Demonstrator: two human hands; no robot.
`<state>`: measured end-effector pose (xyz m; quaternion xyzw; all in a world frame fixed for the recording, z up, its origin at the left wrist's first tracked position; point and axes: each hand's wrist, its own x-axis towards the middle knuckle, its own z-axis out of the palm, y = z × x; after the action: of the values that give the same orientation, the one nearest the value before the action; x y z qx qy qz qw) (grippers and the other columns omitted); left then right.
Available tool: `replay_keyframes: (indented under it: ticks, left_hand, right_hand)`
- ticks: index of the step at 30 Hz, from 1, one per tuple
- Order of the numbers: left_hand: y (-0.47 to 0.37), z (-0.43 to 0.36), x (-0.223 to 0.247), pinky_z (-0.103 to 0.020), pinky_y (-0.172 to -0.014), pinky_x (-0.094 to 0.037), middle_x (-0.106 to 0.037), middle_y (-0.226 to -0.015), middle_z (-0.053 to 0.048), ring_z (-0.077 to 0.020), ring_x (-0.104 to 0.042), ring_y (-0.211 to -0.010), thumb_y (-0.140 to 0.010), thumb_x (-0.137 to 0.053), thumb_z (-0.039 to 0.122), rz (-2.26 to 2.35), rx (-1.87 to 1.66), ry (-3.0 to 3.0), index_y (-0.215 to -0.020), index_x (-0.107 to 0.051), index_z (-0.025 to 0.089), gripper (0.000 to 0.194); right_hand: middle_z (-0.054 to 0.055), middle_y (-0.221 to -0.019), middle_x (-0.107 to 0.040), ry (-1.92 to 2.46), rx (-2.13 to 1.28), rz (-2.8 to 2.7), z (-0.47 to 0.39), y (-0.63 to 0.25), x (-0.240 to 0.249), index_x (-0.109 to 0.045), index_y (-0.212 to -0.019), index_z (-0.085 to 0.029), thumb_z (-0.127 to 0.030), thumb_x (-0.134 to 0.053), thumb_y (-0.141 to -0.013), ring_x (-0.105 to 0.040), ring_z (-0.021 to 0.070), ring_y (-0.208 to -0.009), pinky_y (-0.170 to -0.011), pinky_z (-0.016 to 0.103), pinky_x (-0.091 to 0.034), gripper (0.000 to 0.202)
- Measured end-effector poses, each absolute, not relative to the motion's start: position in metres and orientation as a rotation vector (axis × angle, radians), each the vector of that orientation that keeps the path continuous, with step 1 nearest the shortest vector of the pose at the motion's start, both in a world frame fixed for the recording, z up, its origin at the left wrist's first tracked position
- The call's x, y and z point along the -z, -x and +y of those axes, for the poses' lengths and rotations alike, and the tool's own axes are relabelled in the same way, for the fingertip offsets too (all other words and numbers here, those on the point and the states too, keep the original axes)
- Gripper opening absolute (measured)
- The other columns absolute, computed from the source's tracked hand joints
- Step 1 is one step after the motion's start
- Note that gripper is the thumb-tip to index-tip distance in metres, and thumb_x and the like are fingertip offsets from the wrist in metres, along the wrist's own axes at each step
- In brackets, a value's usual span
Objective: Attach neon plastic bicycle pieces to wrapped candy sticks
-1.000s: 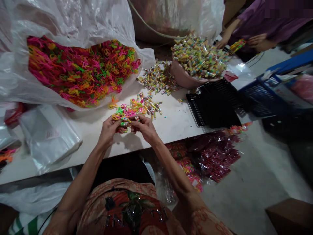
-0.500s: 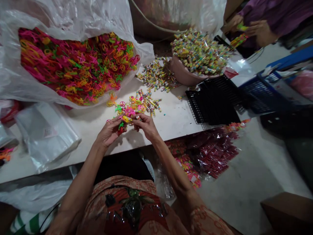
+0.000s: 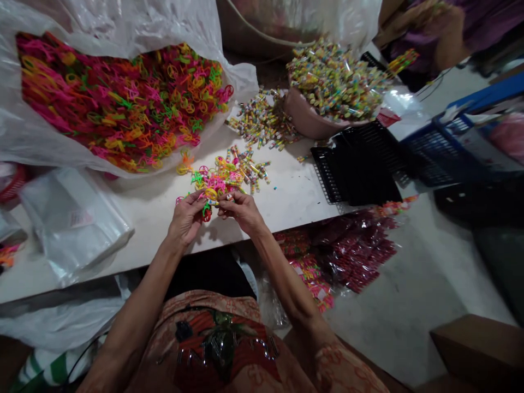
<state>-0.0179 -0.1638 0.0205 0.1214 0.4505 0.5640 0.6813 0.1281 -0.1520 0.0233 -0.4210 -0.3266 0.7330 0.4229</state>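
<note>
My left hand (image 3: 187, 217) and my right hand (image 3: 242, 209) meet over the white table (image 3: 286, 202), fingertips pinched together on a small bunch of neon plastic toy pieces (image 3: 208, 206) with a red bit hanging below. Just beyond my fingers lies a loose heap of the same coloured plastic pieces and small wrapped candy rolls (image 3: 229, 173).
A big clear bag of neon plastic pieces (image 3: 118, 103) lies at the back left. A pink bowl heaped with candy rolls (image 3: 331, 87) stands behind black trays (image 3: 356, 169) and a blue basket (image 3: 446, 153). Flat clear bags (image 3: 73, 224) lie left. Another person's arm (image 3: 446, 38) is far right. Red packets (image 3: 352, 251) lie on the floor.
My hands stay together on the small bunch, fingers shifting slightly on it. The view has drifted a little. The other person's hands at the back right moved.
</note>
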Motion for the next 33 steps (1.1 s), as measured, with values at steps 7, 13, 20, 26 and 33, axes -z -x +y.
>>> replay_keyframes:
  ticks: [7, 13, 20, 26, 33]
  left_hand:
    - [0.02, -0.162, -0.022, -0.02, -0.057, -0.051, -0.069, -0.071, 0.001, -0.01, -0.063, -0.062, -0.049, -0.081, 0.006, 1.053, -1.24, -0.278, -0.083, -0.064, 0.015, 0.04]
    - [0.016, -0.164, -0.028, -0.019, -0.062, -0.049, -0.064, -0.071, 0.003, -0.0079, -0.061, -0.063, -0.05, -0.081, 0.013, 1.18, -1.408, -0.488, -0.082, -0.062, 0.015, 0.038]
    - [0.009, -0.163, -0.031, -0.021, -0.065, -0.05, -0.064, -0.076, 0.002, -0.0095, -0.061, -0.067, -0.056, -0.083, 0.02, 1.102, -1.398, -0.544, -0.086, -0.06, 0.018, 0.038]
    - [0.008, -0.165, -0.032, -0.019, -0.064, -0.049, -0.063, -0.076, 0.003, -0.0089, -0.06, -0.067, -0.055, -0.085, 0.022, 1.185, -1.509, -0.639, -0.084, -0.058, 0.019, 0.04]
    - [0.01, -0.161, -0.039, -0.019, -0.058, -0.048, -0.064, -0.07, 0.003, -0.0087, -0.058, -0.06, -0.052, -0.083, 0.02, 1.093, -1.379, -0.586, -0.083, -0.059, 0.018, 0.039]
  right_hand:
    - [-0.001, -0.057, -0.068, 1.043, -1.882, -0.879, -0.152, -0.137, -0.024, -0.07, -0.074, -0.014, -0.035, -0.089, -0.05, -0.061, 0.0093, -0.049, -0.049, 0.02, -0.048, 0.036]
    - [-0.002, -0.053, -0.065, 1.082, -1.716, -0.921, -0.157, -0.133, -0.026, -0.07, -0.072, -0.015, -0.039, -0.088, -0.052, -0.06, 0.01, -0.049, -0.051, 0.022, -0.05, 0.036]
    - [-0.002, -0.057, -0.066, 1.066, -1.809, -0.795, -0.154, -0.133, -0.026, -0.068, -0.071, -0.016, -0.038, -0.089, -0.048, -0.061, 0.0097, -0.05, -0.053, 0.023, -0.053, 0.038]
    - [-0.003, -0.055, -0.065, 1.115, -1.646, -0.9, -0.154, -0.132, -0.036, -0.068, -0.071, -0.016, -0.041, -0.088, -0.051, -0.061, 0.01, -0.049, -0.053, 0.023, -0.053, 0.038]
    - [-0.001, -0.057, -0.067, 1.043, -1.755, -0.908, -0.155, -0.135, -0.033, -0.069, -0.074, -0.016, -0.045, -0.087, -0.053, -0.063, 0.011, -0.051, -0.055, 0.025, -0.055, 0.04]
